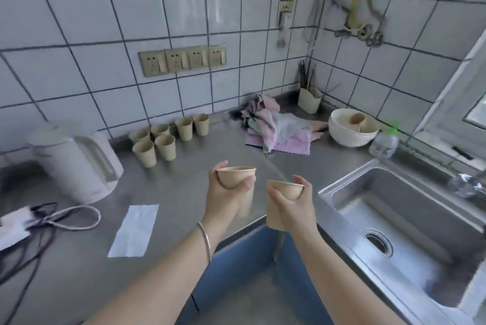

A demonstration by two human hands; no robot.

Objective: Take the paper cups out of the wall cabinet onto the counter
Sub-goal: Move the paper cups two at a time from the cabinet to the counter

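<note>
Faucet [466, 185] blurred, edge-cut.

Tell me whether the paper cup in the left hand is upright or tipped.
Upright. The paper cup in the left hand has its open rim on top, roughly level, its narrower base down in the palm.

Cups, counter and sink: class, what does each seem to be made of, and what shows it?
Cups: probably matte brown paper; dull, thin-walled, no gloss.
Counter: likely brushed stainless steel; grey with a soft sheen.
Sink: stainless steel too, it seems; shinier, with blurred reflections and a pressed rim.
</note>
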